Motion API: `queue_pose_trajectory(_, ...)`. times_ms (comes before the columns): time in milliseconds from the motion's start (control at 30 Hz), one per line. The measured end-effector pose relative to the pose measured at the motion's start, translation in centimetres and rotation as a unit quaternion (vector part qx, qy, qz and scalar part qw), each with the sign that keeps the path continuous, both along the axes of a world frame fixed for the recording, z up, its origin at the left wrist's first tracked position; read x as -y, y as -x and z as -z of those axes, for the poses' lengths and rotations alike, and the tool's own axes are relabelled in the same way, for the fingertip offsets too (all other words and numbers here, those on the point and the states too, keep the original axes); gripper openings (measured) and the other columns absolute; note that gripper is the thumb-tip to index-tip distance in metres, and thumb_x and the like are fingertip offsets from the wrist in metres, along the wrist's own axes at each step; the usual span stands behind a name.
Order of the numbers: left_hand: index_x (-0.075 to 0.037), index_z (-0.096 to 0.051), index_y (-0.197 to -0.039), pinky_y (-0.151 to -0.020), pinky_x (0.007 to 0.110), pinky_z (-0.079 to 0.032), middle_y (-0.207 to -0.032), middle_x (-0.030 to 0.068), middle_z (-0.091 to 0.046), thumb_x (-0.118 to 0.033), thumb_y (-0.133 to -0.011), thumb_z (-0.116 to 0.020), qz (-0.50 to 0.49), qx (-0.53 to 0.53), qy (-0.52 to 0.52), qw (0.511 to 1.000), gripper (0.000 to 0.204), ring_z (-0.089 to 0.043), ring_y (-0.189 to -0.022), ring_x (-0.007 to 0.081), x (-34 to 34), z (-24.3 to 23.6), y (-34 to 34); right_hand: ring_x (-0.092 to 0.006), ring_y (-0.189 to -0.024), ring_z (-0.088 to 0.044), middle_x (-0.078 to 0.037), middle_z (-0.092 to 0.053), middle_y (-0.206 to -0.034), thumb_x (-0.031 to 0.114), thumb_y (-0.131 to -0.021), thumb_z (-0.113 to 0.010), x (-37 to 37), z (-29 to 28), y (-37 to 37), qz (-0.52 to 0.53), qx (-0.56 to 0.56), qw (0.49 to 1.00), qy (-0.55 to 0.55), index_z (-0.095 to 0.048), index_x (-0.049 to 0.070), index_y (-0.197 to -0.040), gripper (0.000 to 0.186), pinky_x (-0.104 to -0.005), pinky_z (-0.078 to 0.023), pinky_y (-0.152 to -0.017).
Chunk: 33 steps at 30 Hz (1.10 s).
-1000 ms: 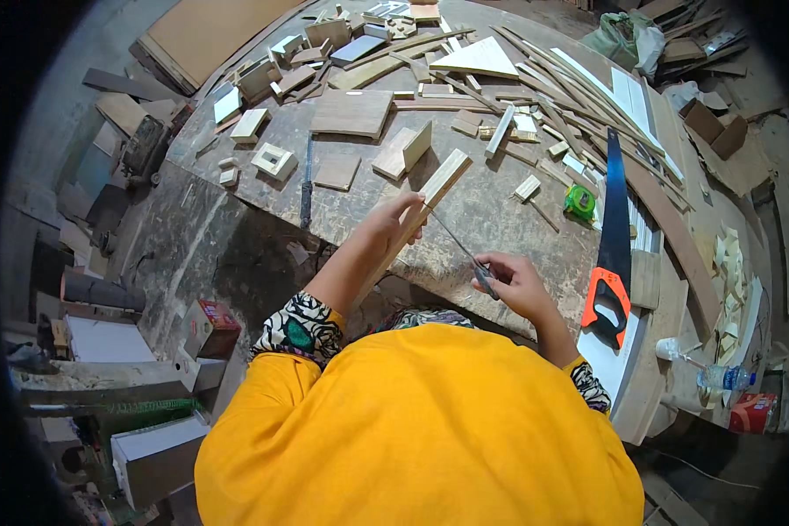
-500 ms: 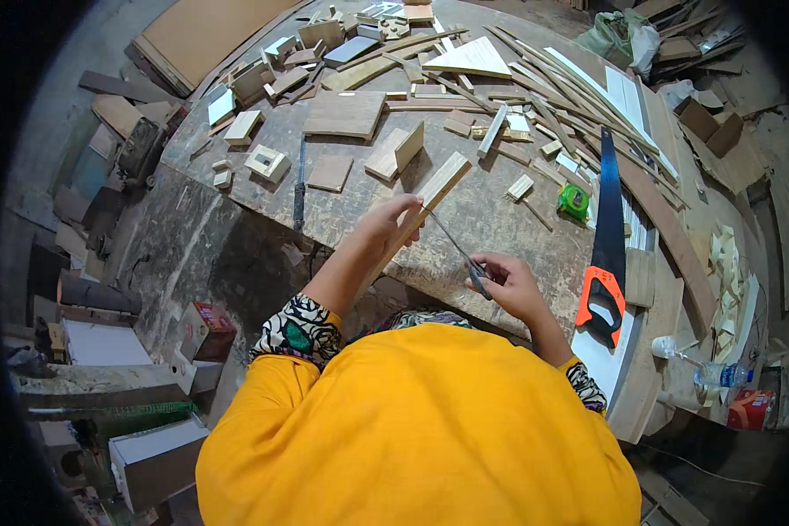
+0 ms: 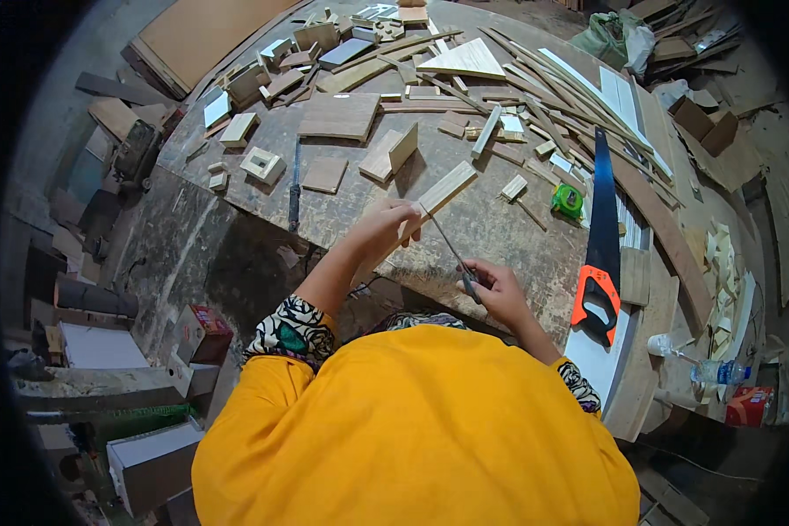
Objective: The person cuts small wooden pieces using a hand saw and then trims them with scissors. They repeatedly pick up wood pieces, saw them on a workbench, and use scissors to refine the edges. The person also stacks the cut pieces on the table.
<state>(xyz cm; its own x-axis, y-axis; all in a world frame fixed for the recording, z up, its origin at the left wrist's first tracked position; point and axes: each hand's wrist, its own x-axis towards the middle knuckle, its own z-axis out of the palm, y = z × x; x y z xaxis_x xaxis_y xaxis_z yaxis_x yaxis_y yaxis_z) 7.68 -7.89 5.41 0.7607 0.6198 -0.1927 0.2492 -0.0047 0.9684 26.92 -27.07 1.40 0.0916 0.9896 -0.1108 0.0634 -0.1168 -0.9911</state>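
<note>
My left hand (image 3: pixel 386 226) is closed around a pale wooden strip (image 3: pixel 447 186) that slants up and away from me. My right hand (image 3: pixel 491 287) grips the dark handle of a thin metal tool (image 3: pixel 447 241), whose slim shaft reaches the strip beside my left fingers. Beyond them stand two small boards joined at right angles (image 3: pixel 387 156), near a flat square piece (image 3: pixel 325 174). A long dark tool (image 3: pixel 295 193) lies to the left on the worktable (image 3: pixel 237 202). To the right are a green tape measure (image 3: pixel 567 201) and a handsaw (image 3: pixel 602 237) with an orange handle.
Offcuts (image 3: pixel 359 53) and long strips (image 3: pixel 587 105) cover the table's back and right side. At the right edge are a plastic bottle (image 3: pixel 717 372) and red box (image 3: pixel 749 406). Cartons (image 3: pixel 203 333), white-topped boxes (image 3: pixel 153 465) and large panels (image 3: pixel 188 39) stand off to the left.
The view has shifted slightly, so the table's items sit a little further left. My right hand and the tool have moved slightly left; both grips look the same.
</note>
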Motion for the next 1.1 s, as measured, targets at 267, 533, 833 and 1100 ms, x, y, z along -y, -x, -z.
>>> queue_pose_trajectory(267,0.0,-0.061,-0.1,-0.055,0.025,-0.046,-0.075,0.0051,-0.06,-0.026,-0.087,-0.061,0.032,0.071,0.232,0.97,0.029,-0.058,-0.065,0.0137,0.0,-0.2,0.2,-0.0084,-0.093,-0.057,-0.002,-0.062,-0.107,0.006,-0.083,-0.068,0.0,0.7,-1.1,-0.029,-0.109,0.993,0.04,-0.058,0.003,-0.117,0.036,-0.023,-0.046,-0.082)
queue_pose_trajectory(533,-0.003,-0.062,-0.095,-0.058,0.025,-0.044,-0.073,0.0003,-0.057,-0.026,-0.09,-0.058,0.012,0.016,0.069,0.997,0.024,-0.053,-0.066,0.009,0.6,-1.5,-1.1,-0.0074,-0.075,-0.052,0.0,-0.06,-0.086,0.019,-0.08,-0.073,-0.5,2.7,-0.9,-0.006,0.027,0.999,-0.024,-0.059,0.002,-0.112,0.039,-0.0232,-0.043,-0.068)
queue_pose_trajectory(833,-0.001,-0.059,-0.093,-0.053,0.035,-0.042,-0.068,0.0104,-0.056,-0.018,-0.086,-0.061,-0.042,-0.036,-0.338,0.94,0.018,-0.055,-0.058,0.0234,2.3,-2.7,-2.4,-0.0177,-0.067,-0.061,-0.009,-0.065,-0.077,0.015,-0.079,-0.062,0.0,-0.7,-0.4,0.028,0.21,0.977,-0.001,-0.055,0.006,-0.116,0.038,-0.0303,-0.047,-0.064)
queue_pose_trajectory(1100,-0.009,-0.059,-0.101,-0.058,0.041,-0.048,-0.077,0.0108,-0.059,-0.016,-0.082,-0.065,-0.104,-0.028,-0.538,0.836,0.021,-0.06,-0.068,0.0324,3.6,-2.7,-3.1,-0.0178,-0.063,-0.057,-0.007,-0.062,-0.072,0.025,-0.08,-0.068,-0.5,1.7,-0.5,0.051,0.145,0.988,-0.023,-0.057,0.006,-0.112,0.038,-0.0292,-0.045,-0.062)
